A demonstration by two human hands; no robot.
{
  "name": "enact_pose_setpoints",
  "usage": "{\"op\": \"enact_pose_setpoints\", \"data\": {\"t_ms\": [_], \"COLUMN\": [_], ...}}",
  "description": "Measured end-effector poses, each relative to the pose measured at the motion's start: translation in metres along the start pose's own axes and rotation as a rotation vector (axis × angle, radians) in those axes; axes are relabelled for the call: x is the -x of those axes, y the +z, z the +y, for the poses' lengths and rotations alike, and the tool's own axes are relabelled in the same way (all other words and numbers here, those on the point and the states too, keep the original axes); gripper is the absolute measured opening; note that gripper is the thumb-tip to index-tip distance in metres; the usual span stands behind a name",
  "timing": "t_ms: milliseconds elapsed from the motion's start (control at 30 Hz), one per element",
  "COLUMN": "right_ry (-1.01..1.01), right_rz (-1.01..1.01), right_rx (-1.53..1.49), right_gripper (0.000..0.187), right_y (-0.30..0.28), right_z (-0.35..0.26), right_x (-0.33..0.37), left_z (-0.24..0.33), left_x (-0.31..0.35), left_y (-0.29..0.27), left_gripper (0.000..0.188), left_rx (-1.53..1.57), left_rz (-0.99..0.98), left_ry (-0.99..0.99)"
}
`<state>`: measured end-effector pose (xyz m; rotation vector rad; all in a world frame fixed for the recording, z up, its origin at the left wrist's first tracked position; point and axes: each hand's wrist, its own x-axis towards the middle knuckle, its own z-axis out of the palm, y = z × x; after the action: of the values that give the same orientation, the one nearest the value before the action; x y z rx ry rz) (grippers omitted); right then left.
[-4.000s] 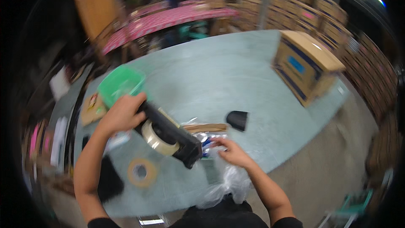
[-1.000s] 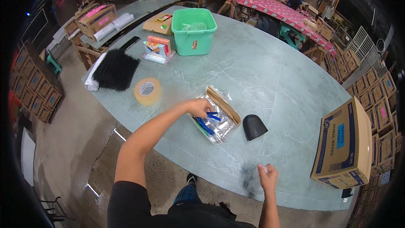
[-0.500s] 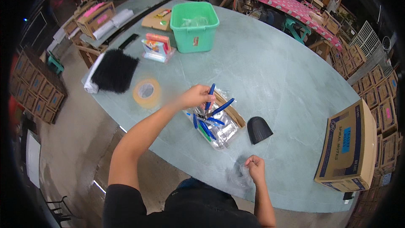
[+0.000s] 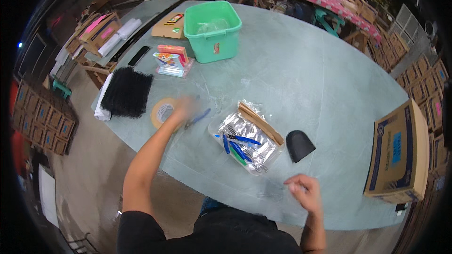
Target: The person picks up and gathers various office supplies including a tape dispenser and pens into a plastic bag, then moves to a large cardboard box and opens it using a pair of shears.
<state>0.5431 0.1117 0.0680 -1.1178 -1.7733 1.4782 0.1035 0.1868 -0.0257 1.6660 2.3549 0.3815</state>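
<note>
My left hand (image 4: 185,109), smeared by motion, is over the edge of a tape roll (image 4: 162,113). Blue-handled pliers (image 4: 198,118) show right beside it; whether the fingers touch them cannot be made out. A shallow clear tray (image 4: 217,121) holds silvery plastic, black wire coils, a brown cardboard strip (image 4: 261,124) and more blue-handled cutters (image 4: 245,139). My right hand (image 4: 306,193) is closed at the near edge, index finger and thumb close together. Faint clear plastic (image 4: 272,192) lies by its fingertips; what they hold is unclear. A black, round-ended piece (image 4: 300,146) lies right of the tray.
A green bin (image 4: 214,42) with clear plastic inside stands farther back. Small boxed packs (image 4: 170,59), a black mesh-like stack (image 4: 126,93), a phone (image 4: 139,56) and a flat carton (image 4: 168,27) are left. A large cardboard box (image 4: 398,153) stands at the right table edge.
My left hand has moved left from the tray to the tape roll, and a pair of blue-handled pliers is now beside it. My right hand has shifted slightly right; the clear plastic shows less plainly.
</note>
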Motion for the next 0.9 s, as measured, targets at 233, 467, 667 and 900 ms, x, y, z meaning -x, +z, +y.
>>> {"op": "enact_pose_setpoints", "data": {"t_ms": [233, 467, 667, 900], "right_ry": [-0.899, -0.824, -0.15, 0.294], "right_rz": [-0.306, -0.359, 0.222, 0.423], "right_rx": [-0.282, -0.25, 0.213, -0.217], "right_gripper": [0.021, 0.018, 0.013, 0.032], "right_y": [0.048, 0.058, 0.042, 0.043], "right_z": [-0.129, -0.118, -0.055, 0.071], "right_x": [0.01, -0.009, -0.005, -0.033], "left_z": [0.059, 0.128, 0.101, 0.077], "left_x": [-0.019, 0.009, 0.004, 0.038], "left_y": [0.012, 0.065, 0.014, 0.006], "left_gripper": [0.023, 0.021, 0.04, 0.028], "left_rx": [0.095, 0.078, 0.156, 0.265], "left_rz": [-0.14, -0.676, -0.656, -0.655], "left_ry": [0.598, 0.874, 0.964, 1.046]}}
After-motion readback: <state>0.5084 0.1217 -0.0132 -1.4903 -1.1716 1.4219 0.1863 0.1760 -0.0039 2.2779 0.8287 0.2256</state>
